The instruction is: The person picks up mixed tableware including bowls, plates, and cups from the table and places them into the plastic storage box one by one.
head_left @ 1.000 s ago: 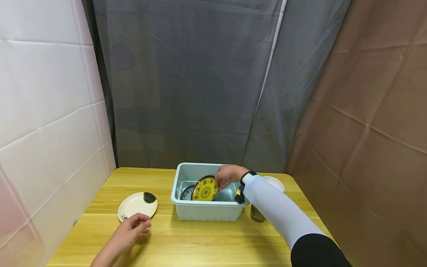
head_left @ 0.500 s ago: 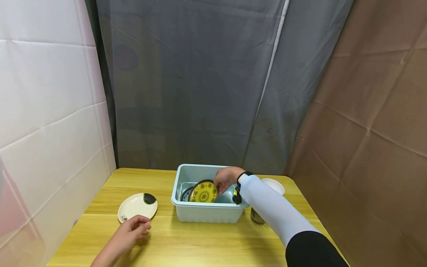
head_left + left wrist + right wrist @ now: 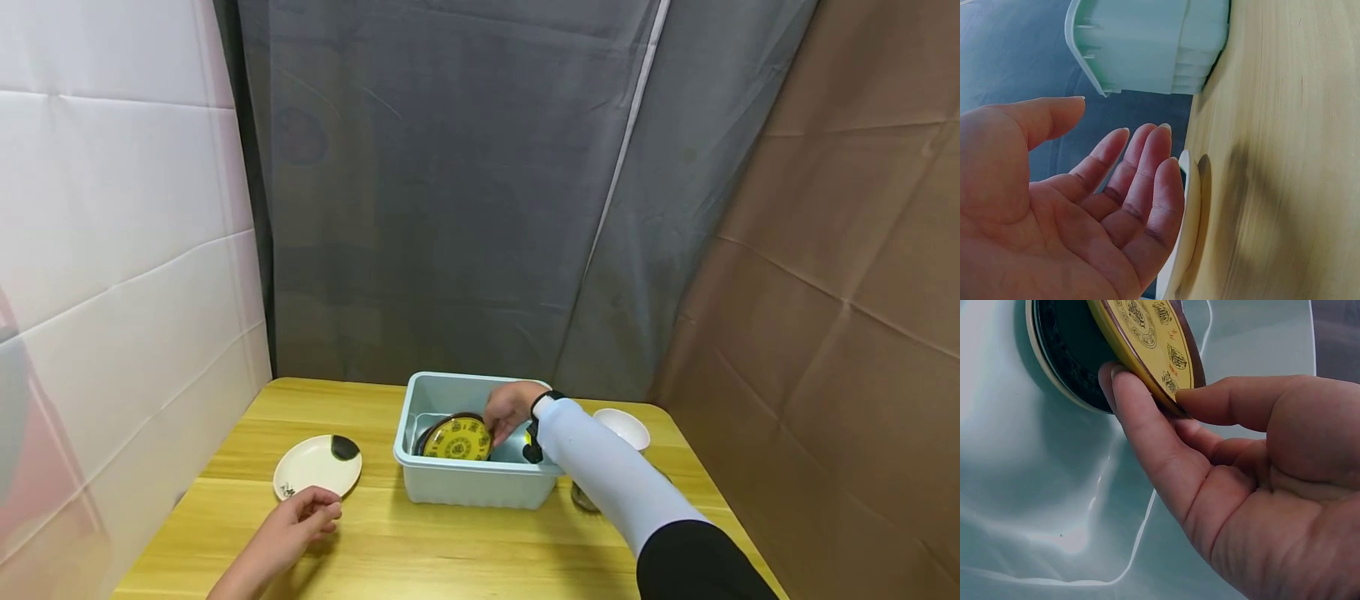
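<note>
Inside the pale blue plastic bin (image 3: 480,483), my right hand (image 3: 512,407) pinches the edge of a yellow patterned plate (image 3: 459,439) between thumb and fingers. The right wrist view shows the yellow plate (image 3: 1154,337) tilted, its dark rim under the thumb. Behind it leans a dark patterned plate (image 3: 1066,356) with a pale rim, mostly covered in the head view. My left hand (image 3: 294,527) hovers palm up with loosely bent fingers, holding nothing. Just beyond it lies a cream plate (image 3: 315,467) with a dark green patch; in the left wrist view this plate (image 3: 1188,231) is partly behind the fingers.
A white bowl (image 3: 624,427) stands right of the bin, partly behind the right forearm. Below it, a dark glass-like object (image 3: 583,498) is mostly hidden by the sleeve. All rest on a wooden table (image 3: 420,550), with a grey curtain (image 3: 450,208) behind.
My right hand has lowered the yellow plate deeper into the bin, and the plate now covers more of the one behind it. The left hand stays nearly still. The head view has shifted slightly.
</note>
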`<move>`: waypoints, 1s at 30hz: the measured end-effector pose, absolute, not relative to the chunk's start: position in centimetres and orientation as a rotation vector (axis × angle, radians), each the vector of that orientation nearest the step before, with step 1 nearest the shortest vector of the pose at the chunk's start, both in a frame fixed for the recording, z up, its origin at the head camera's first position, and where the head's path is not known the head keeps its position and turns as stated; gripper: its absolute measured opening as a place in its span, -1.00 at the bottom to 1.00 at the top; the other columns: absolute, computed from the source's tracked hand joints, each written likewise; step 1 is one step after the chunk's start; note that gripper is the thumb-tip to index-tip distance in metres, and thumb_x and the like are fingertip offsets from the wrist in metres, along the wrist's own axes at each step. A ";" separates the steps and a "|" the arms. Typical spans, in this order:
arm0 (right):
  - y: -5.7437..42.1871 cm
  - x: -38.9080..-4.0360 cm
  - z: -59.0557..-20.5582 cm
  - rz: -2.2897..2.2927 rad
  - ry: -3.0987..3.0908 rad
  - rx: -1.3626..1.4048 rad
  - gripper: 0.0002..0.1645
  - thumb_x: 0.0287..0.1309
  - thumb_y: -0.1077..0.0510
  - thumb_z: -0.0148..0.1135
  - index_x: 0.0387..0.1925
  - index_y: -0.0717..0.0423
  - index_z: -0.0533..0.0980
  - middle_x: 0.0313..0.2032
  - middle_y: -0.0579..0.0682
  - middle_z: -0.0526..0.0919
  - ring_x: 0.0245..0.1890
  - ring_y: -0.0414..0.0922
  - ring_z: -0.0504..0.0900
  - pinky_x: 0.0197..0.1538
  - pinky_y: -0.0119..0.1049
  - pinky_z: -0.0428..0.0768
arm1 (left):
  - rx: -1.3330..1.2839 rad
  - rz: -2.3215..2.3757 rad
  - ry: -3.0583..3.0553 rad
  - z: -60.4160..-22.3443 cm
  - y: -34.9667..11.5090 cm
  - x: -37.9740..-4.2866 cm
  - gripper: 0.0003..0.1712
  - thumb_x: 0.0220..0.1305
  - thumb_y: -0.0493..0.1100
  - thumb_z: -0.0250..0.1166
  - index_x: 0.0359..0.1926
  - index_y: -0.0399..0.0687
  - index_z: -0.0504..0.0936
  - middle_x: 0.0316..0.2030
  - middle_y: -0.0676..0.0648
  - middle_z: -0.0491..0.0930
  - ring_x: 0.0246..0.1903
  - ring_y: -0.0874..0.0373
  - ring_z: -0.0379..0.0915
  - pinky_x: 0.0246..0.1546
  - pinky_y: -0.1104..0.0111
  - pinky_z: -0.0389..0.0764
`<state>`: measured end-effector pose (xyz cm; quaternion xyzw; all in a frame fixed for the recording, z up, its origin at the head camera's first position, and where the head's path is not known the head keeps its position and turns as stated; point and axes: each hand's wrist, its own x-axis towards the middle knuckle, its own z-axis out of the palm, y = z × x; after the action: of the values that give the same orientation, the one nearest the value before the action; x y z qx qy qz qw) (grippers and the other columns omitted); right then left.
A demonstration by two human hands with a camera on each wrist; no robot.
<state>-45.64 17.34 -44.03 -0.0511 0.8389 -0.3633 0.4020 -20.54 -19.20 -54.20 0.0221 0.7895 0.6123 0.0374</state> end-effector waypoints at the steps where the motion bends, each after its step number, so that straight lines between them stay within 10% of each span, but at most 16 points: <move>1: 17.3 -45.7 -44.0 -0.913 2.120 -0.125 -0.80 0.55 0.43 0.14 0.03 0.53 0.60 -0.13 0.37 0.75 -0.34 0.03 0.80 0.02 -0.12 0.83 | 0.068 1.878 2.425 -54.2 -19.2 -20.5 -0.63 0.66 -0.18 0.29 0.17 -0.49 0.59 -0.08 -0.23 0.70 -0.08 -0.10 0.74 -0.10 0.21 0.79; 30: 17.2 -44.9 -43.7 -0.828 2.126 -0.049 -0.59 0.60 0.34 0.07 0.24 0.64 0.50 0.10 0.56 0.70 0.18 0.33 0.75 0.37 0.08 0.65 | 0.052 1.906 2.440 -54.4 -19.2 -20.5 -0.69 0.68 -0.23 0.26 0.16 -0.48 0.59 -0.10 -0.18 0.68 -0.11 -0.02 0.70 -0.09 0.24 0.79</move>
<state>-44.87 17.17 -43.71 -0.0196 0.8469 -0.3299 0.4166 -20.54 -19.24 -54.44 0.0167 0.7878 0.6153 0.0227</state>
